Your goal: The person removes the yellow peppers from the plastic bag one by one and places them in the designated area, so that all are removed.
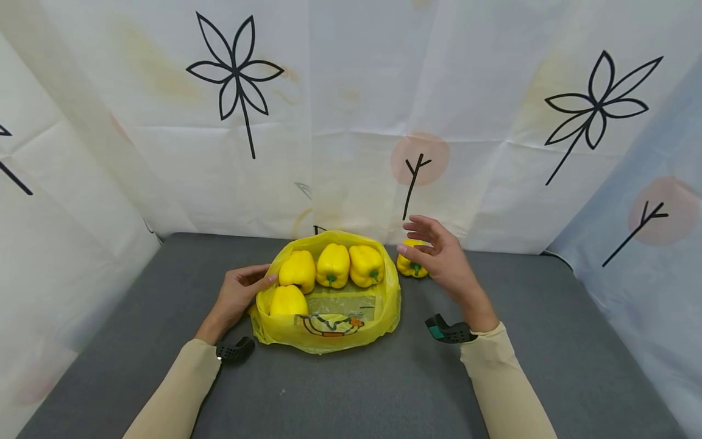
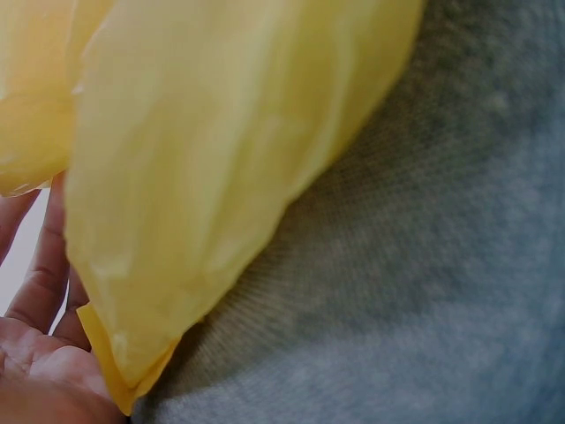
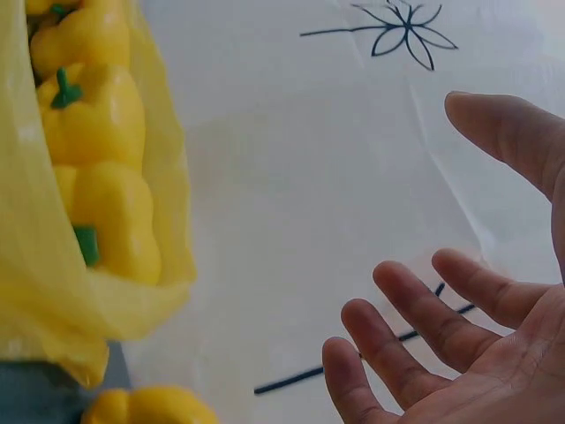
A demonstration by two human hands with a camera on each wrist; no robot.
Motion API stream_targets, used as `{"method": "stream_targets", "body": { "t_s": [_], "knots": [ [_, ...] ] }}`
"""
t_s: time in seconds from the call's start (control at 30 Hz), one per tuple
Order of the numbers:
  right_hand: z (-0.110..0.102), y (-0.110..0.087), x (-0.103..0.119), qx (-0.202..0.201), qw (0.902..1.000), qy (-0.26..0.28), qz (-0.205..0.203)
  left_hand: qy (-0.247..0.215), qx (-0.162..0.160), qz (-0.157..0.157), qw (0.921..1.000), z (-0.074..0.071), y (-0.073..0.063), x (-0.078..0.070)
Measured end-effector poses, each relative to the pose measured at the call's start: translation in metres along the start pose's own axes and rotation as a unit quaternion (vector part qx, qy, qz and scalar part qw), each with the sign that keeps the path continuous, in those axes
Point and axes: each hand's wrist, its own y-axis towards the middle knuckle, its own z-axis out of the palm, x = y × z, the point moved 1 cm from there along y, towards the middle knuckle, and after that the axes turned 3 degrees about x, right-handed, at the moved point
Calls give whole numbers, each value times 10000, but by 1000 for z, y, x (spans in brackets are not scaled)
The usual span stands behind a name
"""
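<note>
A yellow plastic bag [image 1: 329, 338] stands wide-mouthed on the table, with several yellow bell peppers [image 1: 333, 266] inside along its back and left. At its left side my left hand [image 1: 237, 297] holds the rim, thumb over the edge and fingers outside. The left wrist view shows those fingers [image 2: 40, 283] partly behind the yellow plastic. Another yellow bell pepper [image 1: 407, 266] sits on the table just right of the bag. Over it hovers my right hand [image 1: 446, 259], partly covering it in the head view. In the right wrist view its fingers are spread, with nothing between them.
The dark grey table [image 1: 340, 396] ends at a pale curtain [image 1: 351, 110] printed with plant outlines, which also encloses both sides. A dark strap-like device [image 1: 236, 350] is at the left wrist, and a similar device [image 1: 450, 329] at the right.
</note>
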Motion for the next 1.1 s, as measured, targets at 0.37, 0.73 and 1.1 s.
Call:
{"method": "stream_targets", "body": {
  "t_s": [0.37, 0.73, 1.1],
  "knots": [
    [34, 11, 15, 397, 9976, 296, -474, -57, 15, 50, 10000, 1, 0, -1],
    [59, 16, 24, 609, 9958, 457, -499, -116, 30, 26, 9999, 1, 0, -2],
    [73, 16, 20, 817, 9954, 357, -341, 26, -3, 0, 10000, 1, 0, -3]
  ]
}}
